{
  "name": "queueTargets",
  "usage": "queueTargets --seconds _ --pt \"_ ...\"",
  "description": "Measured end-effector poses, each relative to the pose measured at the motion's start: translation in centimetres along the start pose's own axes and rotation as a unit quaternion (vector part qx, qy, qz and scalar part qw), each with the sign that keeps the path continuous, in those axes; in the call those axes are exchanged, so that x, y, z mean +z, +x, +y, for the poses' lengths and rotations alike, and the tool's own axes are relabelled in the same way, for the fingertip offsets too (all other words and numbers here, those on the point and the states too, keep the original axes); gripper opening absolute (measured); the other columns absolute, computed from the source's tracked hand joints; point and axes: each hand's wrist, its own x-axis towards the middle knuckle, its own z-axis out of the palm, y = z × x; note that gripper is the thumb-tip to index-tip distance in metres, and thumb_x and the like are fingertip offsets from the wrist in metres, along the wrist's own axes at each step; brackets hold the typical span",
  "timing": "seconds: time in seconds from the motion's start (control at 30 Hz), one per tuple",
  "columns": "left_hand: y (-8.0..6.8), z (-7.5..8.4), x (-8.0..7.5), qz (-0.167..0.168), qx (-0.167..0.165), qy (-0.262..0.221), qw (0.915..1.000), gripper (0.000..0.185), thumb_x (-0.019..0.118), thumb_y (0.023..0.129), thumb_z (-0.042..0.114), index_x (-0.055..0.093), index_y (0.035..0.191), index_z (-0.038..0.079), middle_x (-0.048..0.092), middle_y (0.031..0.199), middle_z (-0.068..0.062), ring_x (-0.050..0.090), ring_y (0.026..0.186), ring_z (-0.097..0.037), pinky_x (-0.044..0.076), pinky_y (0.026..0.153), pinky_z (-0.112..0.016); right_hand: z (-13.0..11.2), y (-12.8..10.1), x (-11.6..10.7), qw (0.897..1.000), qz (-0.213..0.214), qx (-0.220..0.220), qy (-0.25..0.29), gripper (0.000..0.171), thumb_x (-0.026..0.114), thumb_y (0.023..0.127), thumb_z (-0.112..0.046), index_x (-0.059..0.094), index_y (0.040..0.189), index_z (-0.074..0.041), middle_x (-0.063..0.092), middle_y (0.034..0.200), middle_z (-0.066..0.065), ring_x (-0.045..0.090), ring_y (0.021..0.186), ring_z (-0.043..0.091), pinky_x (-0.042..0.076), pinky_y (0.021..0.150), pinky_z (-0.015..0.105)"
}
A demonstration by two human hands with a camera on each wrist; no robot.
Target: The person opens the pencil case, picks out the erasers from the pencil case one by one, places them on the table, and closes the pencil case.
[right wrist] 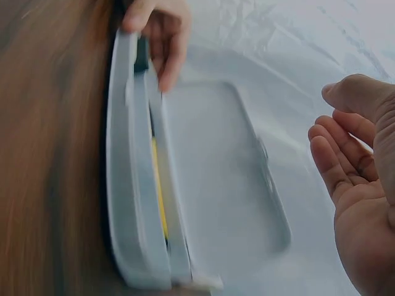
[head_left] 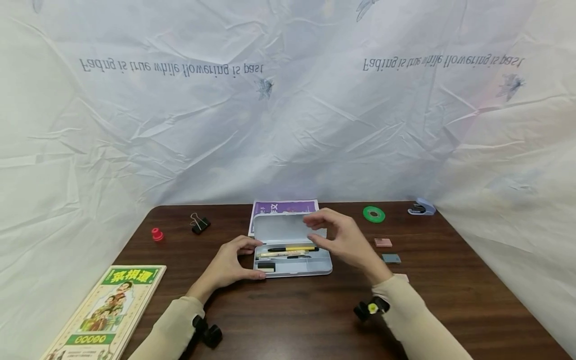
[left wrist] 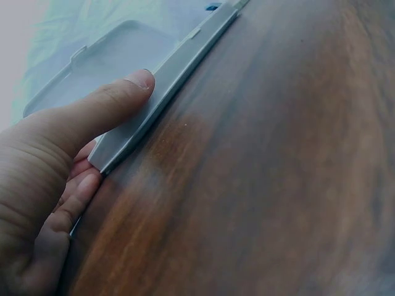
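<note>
Fingers of my left hand (head_left: 228, 266) clamp pale-grey, rectangular, hard-shell pencil case (head_left: 294, 274) at left end; right hand (head_left: 345, 239) hovers, fingers apart. Likely light, stiff, slick: hold by ends.

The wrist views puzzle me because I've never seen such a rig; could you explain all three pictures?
There is no machine here: a person works bare-handed. The wide picture comes from a camera on the head, looking forward and down; the other two come from the wrist cameras, one per arm. On the brown table are an open pencil case with pens inside, a book at the left, a black binder clip, a green disc and a light-blue stapler, among other things. The left hand grips the case's left end. The right hand holds nothing, near the raised lid.
</note>
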Motion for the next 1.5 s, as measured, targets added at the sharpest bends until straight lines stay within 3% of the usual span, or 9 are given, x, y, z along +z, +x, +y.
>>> queueTargets --seconds 0.17,0.47,0.67,0.83,1.07,1.27,1.5 --pt "0.0 0.1 0.1 -0.001 -0.002 -0.003 1.0000 0.079 0.106 0.074 0.046 0.074 0.141 0.019 0.070 0.140 0.001 0.072 0.126 -0.023 0.061 0.112 -0.045 -0.1 2.2 2.8 0.999 -0.016 -0.014 0.038 0.039 0.080 0.101 0.002 0.071 0.139 0.001 0.072 0.135 0.019 0.070 0.122 0.045 0.064 0.107 0.043" --pt "0.0 0.3 0.0 -0.003 -0.005 0.003 1.0000 0.079 0.106 0.075 0.046 0.073 0.142 0.019 0.070 0.139 0.001 0.072 0.126 -0.023 0.061 0.112 -0.045 0.5 4.1 6.8 0.996 -0.065 0.022 0.064 0.039 0.079 0.103 -0.002 0.070 0.140 0.003 0.071 0.135 0.026 0.071 0.122 0.046 0.063 0.110 0.047" --pt "0.0 0.2 0.0 0.001 0.002 0.002 1.0000 0.079 0.107 0.074 0.044 0.073 0.140 0.018 0.070 0.137 0.002 0.072 0.125 -0.022 0.062 0.111 -0.042 1.7 3.8 8.9 0.989 -0.133 0.052 0.035 0.032 0.081 0.101 0.000 0.075 0.132 0.005 0.076 0.126 0.023 0.077 0.110 0.030 0.067 0.100 0.035" --pt "0.0 0.3 0.0 0.000 0.009 0.000 1.0000 0.080 0.107 0.075 0.042 0.073 0.142 0.017 0.070 0.138 0.000 0.072 0.125 -0.023 0.062 0.110 -0.042 2.1 3.5 9.8 0.979 -0.193 0.046 -0.043 0.021 0.082 0.099 0.001 0.081 0.120 0.000 0.080 0.113 0.011 0.075 0.098 0.009 0.065 0.090 0.023" --pt "0.0 0.3 0.0 0.000 0.005 0.000 1.0000 0.081 0.107 0.074 0.044 0.073 0.142 0.016 0.069 0.139 0.000 0.072 0.125 -0.024 0.062 0.110 -0.043 1.8 3.5 10.2 0.971 -0.212 0.021 -0.110 0.018 0.081 0.100 -0.001 0.085 0.115 -0.009 0.079 0.110 0.001 0.072 0.100 0.011 0.063 0.089 0.024" --pt "0.1 0.3 0.0 -0.002 0.008 0.002 1.0000 0.080 0.107 0.075 0.045 0.073 0.142 0.019 0.069 0.139 0.001 0.072 0.126 -0.023 0.062 0.111 -0.043 1.3 3.5 9.3 0.977 -0.180 0.038 -0.105 0.023 0.078 0.100 0.000 0.085 0.120 -0.010 0.078 0.113 -0.002 0.070 0.102 0.008 0.063 0.091 0.027" --pt "0.1 0.1 0.0 0.003 0.003 -0.002 1.0000 0.079 0.108 0.074 0.043 0.074 0.141 0.019 0.070 0.138 0.001 0.073 0.125 -0.022 0.062 0.111 -0.042 0.0 3.9 5.9 0.984 -0.148 0.029 -0.091 0.027 0.074 0.103 0.000 0.082 0.128 -0.008 0.075 0.117 -0.002 0.067 0.102 0.011 0.065 0.093 0.047"
